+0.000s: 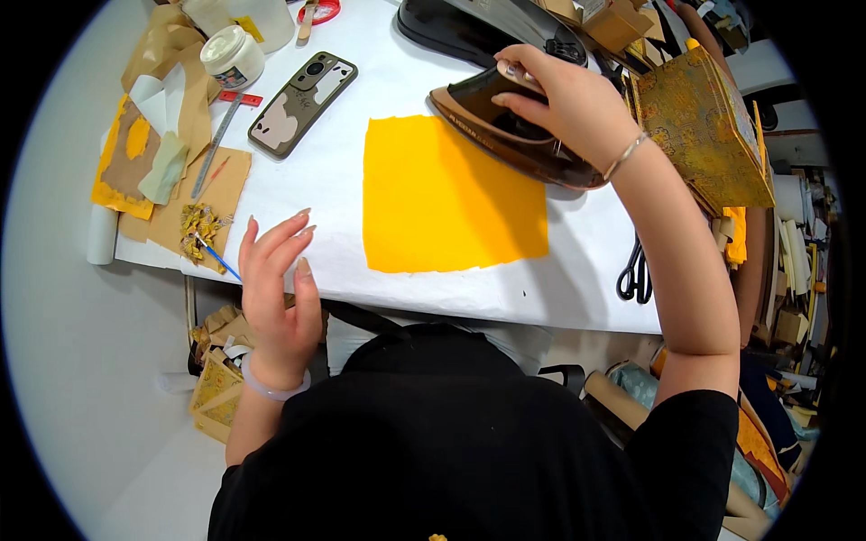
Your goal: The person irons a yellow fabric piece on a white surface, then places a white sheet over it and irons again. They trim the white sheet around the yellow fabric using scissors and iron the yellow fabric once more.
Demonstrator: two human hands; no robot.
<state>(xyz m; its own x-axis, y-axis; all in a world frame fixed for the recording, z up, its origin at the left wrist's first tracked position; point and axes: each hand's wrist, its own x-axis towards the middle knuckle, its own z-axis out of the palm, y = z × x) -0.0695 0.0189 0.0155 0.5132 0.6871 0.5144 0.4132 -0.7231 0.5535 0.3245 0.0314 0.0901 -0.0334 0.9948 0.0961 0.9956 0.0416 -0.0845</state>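
A yellow square sheet (451, 194) lies flat on the white table (577, 270). My right hand (564, 99) grips the handle of a brown clothes iron (505, 131), which is held tilted over the sheet's upper right corner. My left hand (275, 279) hovers at the table's front edge, left of the sheet, fingers spread and holding nothing. A thin blue brush (216, 257) lies just left of that hand.
A phone in a patterned case (302, 101), a metal ruler (215, 149), a white jar (233, 54), paper scraps (149, 153) and gold trimmings (200, 230) sit on the left. A gold brocade box (699, 122) stands at right, black scissors (634, 270) below it.
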